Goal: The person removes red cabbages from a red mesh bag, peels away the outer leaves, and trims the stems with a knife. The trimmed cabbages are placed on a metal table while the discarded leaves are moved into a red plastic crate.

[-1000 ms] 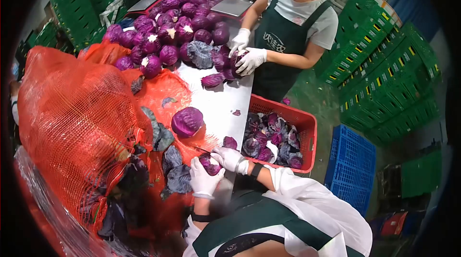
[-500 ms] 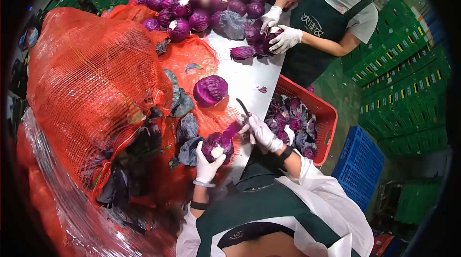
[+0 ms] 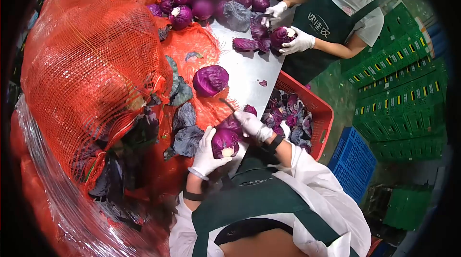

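My left hand [image 3: 207, 155], in a white glove, is wrapped round the left side of a red cabbage [image 3: 224, 143], whose pale cut stem faces down toward me. Against its upper right side is my gloved right hand [image 3: 253, 125], closed round a thin dark knife [image 3: 227, 105] that points up and left. A purple outer leaf [image 3: 249, 109] shows beside the right fingers, partly hidden by them. Another whole red cabbage [image 3: 211, 81] lies on the orange netting just beyond the knife.
A big orange mesh sack [image 3: 91, 70] fills the left. Dark loose leaves [image 3: 187, 137] lie beside it. At the right, a red crate [image 3: 325, 125] holds trimmed leaves, near a blue crate [image 3: 353, 156]. Across the metal table [image 3: 245, 77], a co-worker's gloved hand [image 3: 298, 41] holds a cabbage.
The cabbage in my left hand has turned and shifted slightly up and right. My right hand has come closer to it with the knife. The co-worker's hands have moved apart.
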Available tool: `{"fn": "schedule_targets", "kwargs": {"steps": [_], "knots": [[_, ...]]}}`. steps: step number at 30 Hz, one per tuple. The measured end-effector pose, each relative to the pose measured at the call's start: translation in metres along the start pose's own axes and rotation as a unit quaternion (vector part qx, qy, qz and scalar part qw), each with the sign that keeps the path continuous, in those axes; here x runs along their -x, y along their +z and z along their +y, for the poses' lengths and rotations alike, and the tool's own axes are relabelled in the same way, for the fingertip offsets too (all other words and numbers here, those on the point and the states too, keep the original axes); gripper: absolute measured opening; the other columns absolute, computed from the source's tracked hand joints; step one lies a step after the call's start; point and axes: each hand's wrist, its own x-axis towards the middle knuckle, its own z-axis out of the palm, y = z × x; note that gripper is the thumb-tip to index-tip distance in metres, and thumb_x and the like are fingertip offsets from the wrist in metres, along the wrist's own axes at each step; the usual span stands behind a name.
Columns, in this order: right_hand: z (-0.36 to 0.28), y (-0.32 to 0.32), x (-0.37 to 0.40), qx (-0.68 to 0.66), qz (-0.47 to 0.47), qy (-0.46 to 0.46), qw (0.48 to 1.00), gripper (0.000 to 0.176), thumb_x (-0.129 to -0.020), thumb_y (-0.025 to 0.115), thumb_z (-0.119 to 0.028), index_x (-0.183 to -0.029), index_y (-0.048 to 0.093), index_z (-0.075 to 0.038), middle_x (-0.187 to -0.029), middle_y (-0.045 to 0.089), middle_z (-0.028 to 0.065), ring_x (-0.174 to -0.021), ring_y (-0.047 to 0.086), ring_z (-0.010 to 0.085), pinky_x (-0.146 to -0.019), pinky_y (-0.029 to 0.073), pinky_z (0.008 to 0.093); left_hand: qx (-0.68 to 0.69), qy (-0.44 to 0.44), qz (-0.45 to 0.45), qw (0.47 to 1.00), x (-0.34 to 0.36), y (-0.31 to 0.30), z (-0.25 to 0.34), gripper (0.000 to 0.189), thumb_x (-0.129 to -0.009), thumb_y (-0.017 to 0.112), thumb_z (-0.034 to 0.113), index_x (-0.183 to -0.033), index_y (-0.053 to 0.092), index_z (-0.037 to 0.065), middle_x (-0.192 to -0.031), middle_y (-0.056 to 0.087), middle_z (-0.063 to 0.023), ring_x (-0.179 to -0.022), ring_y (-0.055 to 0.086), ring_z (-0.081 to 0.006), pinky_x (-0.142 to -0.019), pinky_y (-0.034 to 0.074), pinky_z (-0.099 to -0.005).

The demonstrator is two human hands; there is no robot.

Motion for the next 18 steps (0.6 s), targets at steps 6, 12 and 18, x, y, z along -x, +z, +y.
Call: {"fn": "schedule_targets", "kwargs": {"steps": [6,12,18], "knots": [[0.048,-0.024,-0.008,-0.225,-0.005,0.053,0.973,0.036,-0.096,0.041,-0.044,-0.1,0.056,-0.011,-0.062,0.053,-0.0008,-0.04,0.045,0.0088,-0.036,0.036,0.0216,-0.048,0.064,-0.091,0.993,0.037,-0.031,-0.022,0.094,-0.056,0.085,0.029,-0.135,0.037,0.013,-0.143,0.027,-0.0226,-0.132,0.027,-0.0405,-0.109,0.026,-0.0456],[0.024,-0.003,0.016,-0.139,0.004,0.067,0.988,0.038,-0.096,0.04,-0.044,-0.103,0.056,-0.011,-0.056,0.048,0.0012,-0.044,0.043,0.0099,-0.041,0.035,0.0247,-0.153,-0.038,0.14,0.978,0.067,0.009,0.011,0.094,-0.054,0.082,0.049,-0.123,0.04,0.0,-0.125,0.046,-0.0254,-0.113,0.048,-0.0396,-0.093,0.043,-0.0435],[0.06,-0.072,-0.005,-0.073,0.054,0.043,0.995,0.038,-0.092,0.048,-0.044,-0.09,0.06,-0.009,-0.063,0.055,0.0051,-0.051,0.054,0.0159,-0.045,0.041,0.03,-0.066,-0.106,0.081,0.989,0.083,-0.017,0.004,0.095,-0.066,0.078,0.034,-0.139,0.025,0.001,-0.132,0.036,-0.022,-0.12,0.041,-0.0376,-0.099,0.038,-0.0416]]}}
